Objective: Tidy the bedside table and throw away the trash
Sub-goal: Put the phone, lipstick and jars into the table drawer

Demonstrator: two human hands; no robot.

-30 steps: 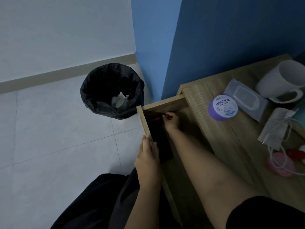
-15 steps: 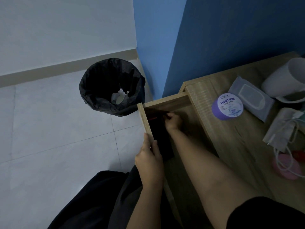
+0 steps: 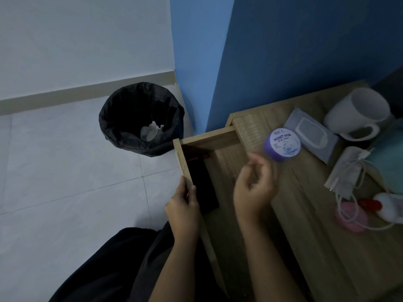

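The wooden bedside table (image 3: 309,225) has its drawer (image 3: 209,138) pulled out. My left hand (image 3: 183,205) grips the drawer's front panel. Inside lie a flat black object (image 3: 202,186) and a thin red item (image 3: 196,158) at the far end. My right hand (image 3: 254,184) hovers blurred above the drawer with loosely curled fingers and nothing in it. On the tabletop sit a purple round jar (image 3: 283,143), a grey wipes pack (image 3: 311,136), a white mug (image 3: 359,112), a white charger with cable (image 3: 349,171) and a pink object (image 3: 351,216).
A bin lined with a black bag (image 3: 141,118) stands on the white tiled floor left of the drawer, with crumpled white trash (image 3: 150,132) inside. Blue wall rises behind the table. A teal cloth (image 3: 390,158) lies at the right edge. My dark-clothed lap fills the bottom.
My right hand has come up out of the far end of the drawer and toward the tabletop, leaving the red item in the drawer. My left hand stays on the drawer front.
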